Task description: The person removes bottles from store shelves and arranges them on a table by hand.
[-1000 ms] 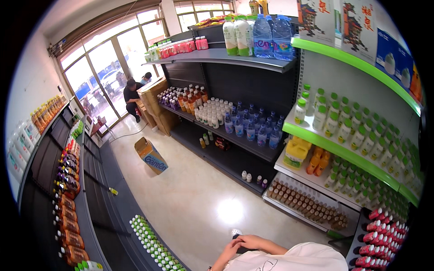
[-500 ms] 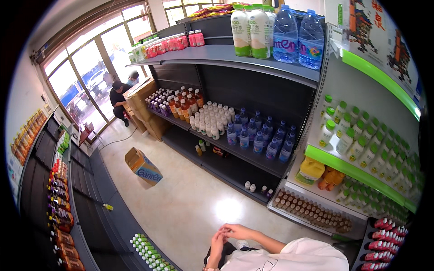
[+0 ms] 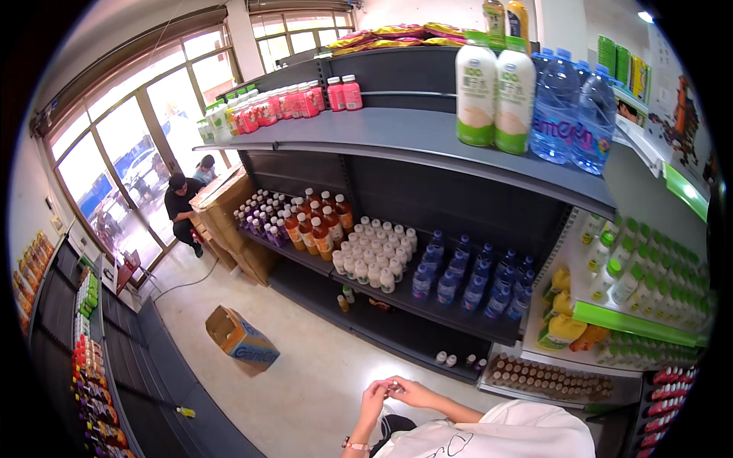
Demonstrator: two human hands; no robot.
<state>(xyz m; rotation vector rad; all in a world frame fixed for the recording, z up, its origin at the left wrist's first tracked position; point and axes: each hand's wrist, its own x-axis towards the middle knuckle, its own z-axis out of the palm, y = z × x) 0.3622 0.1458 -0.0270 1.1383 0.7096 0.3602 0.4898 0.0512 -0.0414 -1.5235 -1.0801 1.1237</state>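
In front of my body, my left hand [image 3: 373, 397] and my right hand [image 3: 410, 392] meet, fingertips to fingertips. The fingers of both are bent inward and pressed together. A small pale spot shows between them, too tiny to make out. A band circles my left wrist. Beyond the hands stands a dark shelf unit [image 3: 328, 137]. Its middle shelf holds white-capped bottles [image 3: 374, 256], blue water bottles [image 3: 473, 278], orange drink bottles [image 3: 317, 225] and small purple bottles [image 3: 267, 214].
An opened cardboard box [image 3: 243, 343] stands on the floor at the left. Stacked cartons [image 3: 229, 214] rise beside the shelf's end, where two people [image 3: 182, 206] sit near the glass doors. Large bottles [image 3: 496, 95] top the unit. Green-capped bottles [image 3: 634, 267] fill the right-hand shelves; another shelf [image 3: 145, 359] runs along the left.
The view has shifted, so the shelf's upper part shows larger and lower. My hands stay together in front of me, the fingertips slightly rearranged.
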